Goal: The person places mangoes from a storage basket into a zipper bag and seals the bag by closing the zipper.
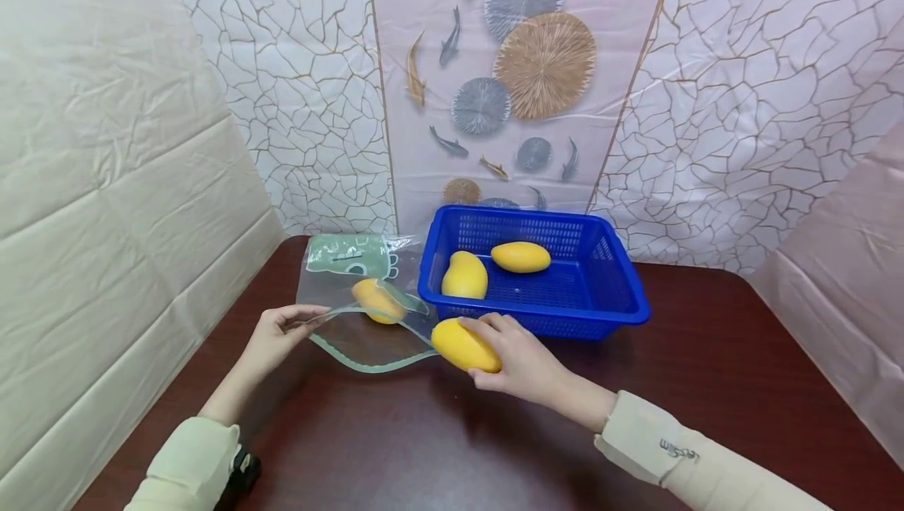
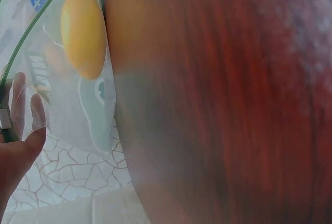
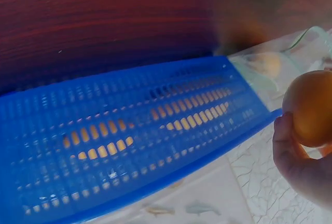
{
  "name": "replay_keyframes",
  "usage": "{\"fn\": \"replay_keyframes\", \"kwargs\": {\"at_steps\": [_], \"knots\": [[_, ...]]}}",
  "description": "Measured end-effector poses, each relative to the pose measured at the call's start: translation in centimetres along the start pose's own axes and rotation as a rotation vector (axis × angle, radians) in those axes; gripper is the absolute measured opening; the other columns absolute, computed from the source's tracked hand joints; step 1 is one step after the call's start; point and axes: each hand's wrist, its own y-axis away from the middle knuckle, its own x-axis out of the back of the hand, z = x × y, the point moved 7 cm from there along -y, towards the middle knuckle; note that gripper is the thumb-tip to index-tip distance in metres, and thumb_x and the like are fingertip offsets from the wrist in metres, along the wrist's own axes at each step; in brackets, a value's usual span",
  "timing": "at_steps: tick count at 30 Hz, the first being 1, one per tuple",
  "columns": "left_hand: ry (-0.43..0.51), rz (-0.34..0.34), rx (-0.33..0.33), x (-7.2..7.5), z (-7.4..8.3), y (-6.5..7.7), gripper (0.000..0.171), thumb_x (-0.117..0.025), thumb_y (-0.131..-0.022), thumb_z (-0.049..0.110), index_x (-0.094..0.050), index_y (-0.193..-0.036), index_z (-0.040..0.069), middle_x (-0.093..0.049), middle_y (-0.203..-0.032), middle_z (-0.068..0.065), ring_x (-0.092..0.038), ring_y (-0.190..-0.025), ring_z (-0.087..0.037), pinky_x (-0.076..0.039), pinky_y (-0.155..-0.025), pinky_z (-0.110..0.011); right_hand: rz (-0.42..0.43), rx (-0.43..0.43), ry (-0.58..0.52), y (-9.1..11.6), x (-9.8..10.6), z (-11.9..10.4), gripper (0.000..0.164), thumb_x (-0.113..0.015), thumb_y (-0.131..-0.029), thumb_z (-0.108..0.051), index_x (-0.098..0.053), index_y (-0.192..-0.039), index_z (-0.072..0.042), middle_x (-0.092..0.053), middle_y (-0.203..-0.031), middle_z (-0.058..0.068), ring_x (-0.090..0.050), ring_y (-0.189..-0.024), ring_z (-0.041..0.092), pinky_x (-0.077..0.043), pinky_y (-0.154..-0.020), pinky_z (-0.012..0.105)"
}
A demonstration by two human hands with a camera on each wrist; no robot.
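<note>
My left hand point(image 1: 280, 332) pinches the left edge of a clear zip bag point(image 1: 346, 342), whose green-rimmed mouth gapes toward me. One yellow mango point(image 1: 377, 301) lies inside the bag; the left wrist view shows this mango point(image 2: 83, 35) through the plastic. In my right hand point(image 1: 521, 362) is another mango point(image 1: 466, 344), gripped between thumb and fingers beside the right end of the bag's mouth. The right wrist view shows the held mango point(image 3: 310, 109) near the basket's corner. Two more mangoes, one at the left point(image 1: 464, 275) and one behind point(image 1: 521, 257), sit in a blue basket.
The blue plastic basket point(image 1: 621, 311) with perforated sides stands on the dark red-brown table point(image 1: 706, 385), right of the bag and behind my right hand. Patterned cloth point(image 1: 318, 103) hangs behind the table. Pale fabric walls point(image 1: 106, 220) rise on both sides.
</note>
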Motion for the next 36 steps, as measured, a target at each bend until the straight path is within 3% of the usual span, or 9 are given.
{"fn": "replay_keyframes", "kwargs": {"at_steps": [13,20,26,31,36], "knots": [[-0.079,-0.006,0.034,-0.3,0.2,-0.3,0.020,-0.060,-0.085,-0.007,-0.064,-0.104,-0.013,-0.071,-0.092,0.013,-0.064,-0.084,0.007,-0.051,-0.069,-0.013,-0.055,0.053,-0.020,-0.5,-2.7,-2.0,0.062,-0.070,-0.075,-0.031,-0.052,-0.133,-0.014,-0.058,-0.109,0.005,-0.051,-0.091,0.016,-0.046,-0.074,0.027],[-0.157,-0.002,0.036,-0.6,0.5,-0.7,0.019,-0.060,-0.085,-0.007,-0.067,-0.102,-0.009,-0.073,-0.093,-0.006,-0.063,-0.082,0.003,-0.049,-0.065,-0.015,-0.069,0.039,-0.026,-0.8,-3.5,-2.4,0.062,-0.070,-0.075,-0.031,-0.052,-0.132,-0.014,-0.058,-0.108,0.005,-0.051,-0.091,0.017,-0.046,-0.074,0.027],[-0.204,-0.064,0.045,-1.4,0.8,-1.0,0.025,-0.055,-0.083,-0.013,-0.068,-0.104,-0.006,-0.069,-0.098,-0.021,-0.060,-0.083,0.000,-0.048,-0.063,-0.018,-0.100,0.012,-0.045,-1.5,-4.6,-2.5,0.062,-0.070,-0.077,-0.031,-0.052,-0.132,-0.012,-0.060,-0.108,0.007,-0.052,-0.091,0.018,-0.046,-0.073,0.028],[-0.203,-0.112,0.050,-2.3,1.3,-1.1,0.027,-0.056,-0.082,-0.014,-0.068,-0.105,-0.006,-0.067,-0.101,-0.024,-0.059,-0.085,0.001,-0.049,-0.063,-0.020,-0.140,-0.005,-0.056,-2.0,-5.4,-3.0,0.061,-0.070,-0.077,-0.029,-0.051,-0.132,-0.011,-0.060,-0.108,0.009,-0.051,-0.089,0.019,-0.043,-0.068,0.025],[-0.206,-0.117,0.059,-2.6,1.8,-0.9,0.027,-0.056,-0.082,-0.014,-0.068,-0.105,-0.005,-0.068,-0.101,-0.024,-0.061,-0.086,-0.001,-0.049,-0.062,-0.019,-0.160,-0.019,-0.060,-2.6,-6.1,-3.7,0.061,-0.071,-0.078,-0.030,-0.051,-0.132,-0.010,-0.060,-0.107,0.009,-0.050,-0.088,0.018,-0.042,-0.068,0.023]]}}
